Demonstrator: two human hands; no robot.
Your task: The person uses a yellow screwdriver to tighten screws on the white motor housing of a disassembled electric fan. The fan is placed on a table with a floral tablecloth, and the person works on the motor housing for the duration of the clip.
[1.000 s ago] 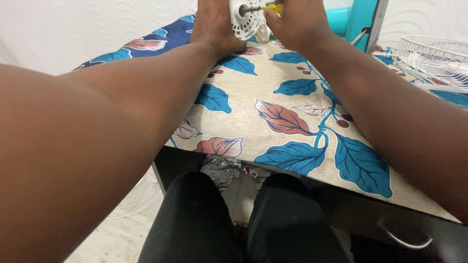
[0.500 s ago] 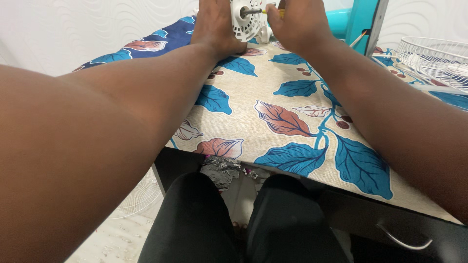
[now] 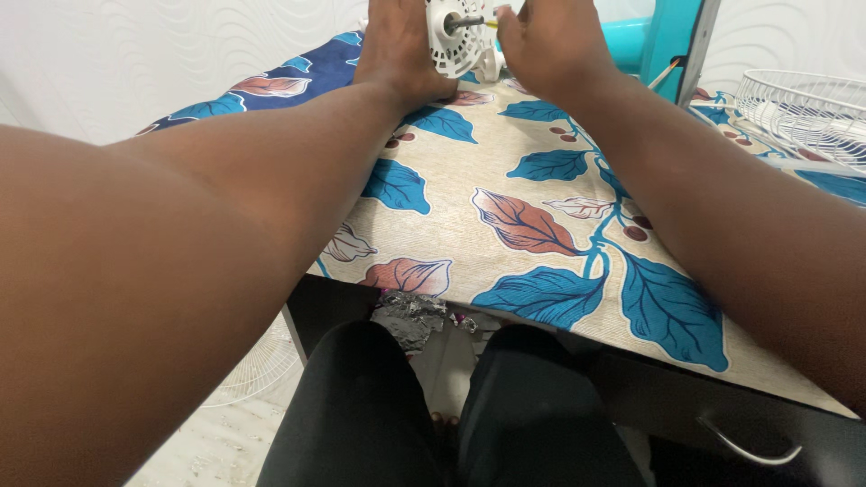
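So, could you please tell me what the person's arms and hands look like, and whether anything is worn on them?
Both arms are bare from as far up as the view reaches down to the wrists: no sleeves, no watch and no bracelet show. The left hand and right hand wear no gloves, and no rings can be seen. The fingers are partly cut off by the top edge of the picture.

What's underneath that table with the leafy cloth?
Under the table you see the person's dark-trousered legs, some crumpled grey material, and a white wire fan grille on the floor. The tabletop and the forearms hide everything further back.
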